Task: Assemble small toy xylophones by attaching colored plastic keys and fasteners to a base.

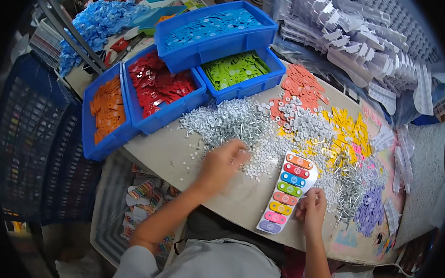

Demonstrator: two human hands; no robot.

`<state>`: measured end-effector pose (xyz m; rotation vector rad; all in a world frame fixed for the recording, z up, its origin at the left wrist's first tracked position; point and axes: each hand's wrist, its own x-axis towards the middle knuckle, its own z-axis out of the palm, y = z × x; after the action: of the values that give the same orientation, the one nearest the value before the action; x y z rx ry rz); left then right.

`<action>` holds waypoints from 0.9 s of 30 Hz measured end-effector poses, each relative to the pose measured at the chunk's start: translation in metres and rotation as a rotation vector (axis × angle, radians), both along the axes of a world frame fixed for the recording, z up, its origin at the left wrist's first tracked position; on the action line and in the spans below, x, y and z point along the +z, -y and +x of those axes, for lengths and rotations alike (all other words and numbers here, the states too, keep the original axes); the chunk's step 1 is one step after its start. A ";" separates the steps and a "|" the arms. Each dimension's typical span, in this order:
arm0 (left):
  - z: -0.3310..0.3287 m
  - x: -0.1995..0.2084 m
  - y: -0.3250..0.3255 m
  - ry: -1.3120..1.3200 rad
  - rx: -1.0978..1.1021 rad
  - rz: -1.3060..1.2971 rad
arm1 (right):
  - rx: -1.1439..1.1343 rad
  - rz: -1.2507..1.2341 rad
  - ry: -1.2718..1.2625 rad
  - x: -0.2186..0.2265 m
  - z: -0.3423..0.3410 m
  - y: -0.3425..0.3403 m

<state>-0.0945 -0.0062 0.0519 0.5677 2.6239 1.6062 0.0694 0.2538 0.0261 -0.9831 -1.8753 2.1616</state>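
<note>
By pins (231,120), left hand (222,165) curls; by the xylophone (288,193), right hand (314,208) curls.

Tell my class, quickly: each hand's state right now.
Left hand: fingers curled near the silver pins; whether it holds one cannot be told.
Right hand: fingers bent at the edge of the multicoloured strip; grip cannot be told.

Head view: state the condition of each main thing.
Left hand: fingers curled at the metal pins; grip unclear.
Right hand: curled beside the toy xylophone; grip unclear.
Toy xylophone: face up, eight bars on.
Blue-piece bin: open, filled, stacked on others.
Red-piece bin: open, filled.
Green-piece bin: open, partly covered above.
Orange-piece bin: open, filled.
Metal pins: loose, heaped.
Salmon pieces: loose, heaped.
Yellow pieces: loose, heaped.
Purple pieces: loose, heaped.
</note>
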 end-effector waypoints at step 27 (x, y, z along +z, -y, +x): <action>0.046 -0.006 0.012 0.213 0.053 0.241 | -0.294 1.349 0.314 -0.004 0.041 -0.247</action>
<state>-0.0486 -0.0179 0.0457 0.3127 2.3316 1.8965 0.1102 0.5006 0.0220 -1.0800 -2.3837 0.2829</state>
